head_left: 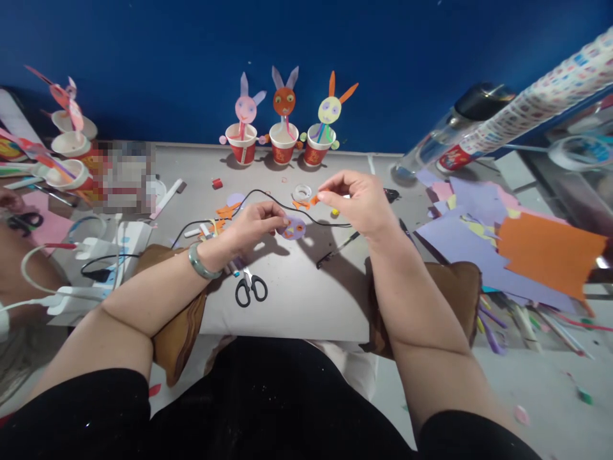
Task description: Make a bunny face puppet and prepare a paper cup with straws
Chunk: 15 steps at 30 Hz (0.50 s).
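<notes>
My left hand point(261, 225) pinches the edge of a round purple paper face point(293, 228), which bears orange eyes and a small mark below them. Raised to the right of it, my right hand point(352, 198) has thumb and fingers pressed together on a small orange paper piece point(315, 200). A roll of clear tape point(302, 191) and orange scraps point(301, 205) lie just behind the face. Black-handled scissors point(251, 289) rest in front of my left hand, near several markers. An uncapped-looking black pen point(338, 250) lies below my right hand.
Three red paper cups point(282, 151) with paper rabbits stand along the blue wall. A black cable point(268, 193) crosses the table. Power strips point(119, 255) and another person's hand point(10, 200) are at left. Coloured paper sheets point(550, 249) and a clear bottle point(431, 137) are at right.
</notes>
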Tool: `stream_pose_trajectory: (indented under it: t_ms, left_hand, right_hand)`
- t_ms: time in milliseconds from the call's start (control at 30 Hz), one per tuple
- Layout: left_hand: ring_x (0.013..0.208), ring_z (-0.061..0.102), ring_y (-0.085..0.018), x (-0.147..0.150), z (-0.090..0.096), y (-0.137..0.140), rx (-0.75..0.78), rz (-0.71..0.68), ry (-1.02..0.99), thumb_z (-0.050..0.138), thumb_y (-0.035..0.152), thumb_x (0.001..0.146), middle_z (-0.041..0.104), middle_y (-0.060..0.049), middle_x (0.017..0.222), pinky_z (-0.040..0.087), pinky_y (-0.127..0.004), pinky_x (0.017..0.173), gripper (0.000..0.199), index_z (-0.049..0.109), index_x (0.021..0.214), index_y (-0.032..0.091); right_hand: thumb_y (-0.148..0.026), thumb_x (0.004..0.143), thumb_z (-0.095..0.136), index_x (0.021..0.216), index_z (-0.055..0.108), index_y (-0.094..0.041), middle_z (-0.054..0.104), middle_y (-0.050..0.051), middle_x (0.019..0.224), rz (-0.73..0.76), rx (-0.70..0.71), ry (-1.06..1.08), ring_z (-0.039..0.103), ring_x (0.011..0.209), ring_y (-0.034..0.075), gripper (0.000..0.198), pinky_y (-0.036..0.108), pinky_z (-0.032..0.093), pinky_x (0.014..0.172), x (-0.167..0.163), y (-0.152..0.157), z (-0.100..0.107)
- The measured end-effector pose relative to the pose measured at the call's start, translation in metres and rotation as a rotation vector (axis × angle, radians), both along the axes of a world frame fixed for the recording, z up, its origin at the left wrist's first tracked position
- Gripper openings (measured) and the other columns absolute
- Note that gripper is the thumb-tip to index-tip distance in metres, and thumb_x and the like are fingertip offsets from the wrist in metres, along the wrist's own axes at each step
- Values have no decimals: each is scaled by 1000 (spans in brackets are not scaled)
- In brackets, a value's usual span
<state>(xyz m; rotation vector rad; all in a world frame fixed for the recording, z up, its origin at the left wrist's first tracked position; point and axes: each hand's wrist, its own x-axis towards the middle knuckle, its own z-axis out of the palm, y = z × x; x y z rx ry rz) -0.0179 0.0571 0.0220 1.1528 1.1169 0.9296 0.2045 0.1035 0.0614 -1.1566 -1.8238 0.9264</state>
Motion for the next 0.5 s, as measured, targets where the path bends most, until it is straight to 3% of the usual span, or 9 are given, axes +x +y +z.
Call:
stream_pose_trajectory:
  t_ms: [267, 500]
  left_hand:
    - [64, 56, -9, -1, -5, 0, 65, -72, 48, 77, 31, 78, 68, -2, 73, 44, -26, 62, 17, 69, 79, 16]
    - [64, 59, -10, -2, -5, 1, 93, -101, 101, 77, 34, 79, 71, -3, 74, 44, -25, 61, 20, 69, 79, 16]
  right_hand:
    - [-34, 77, 79, 85, 69, -21, 73, 3, 85, 109, -142, 34, 65, 79, 17, 19, 37, 55, 78, -12, -2, -17]
    - [-24, 76, 75, 101, 68, -21, 72, 0, 80, 179, -193, 0, 67, 79, 17, 27, 38, 54, 85, -15, -7, -16]
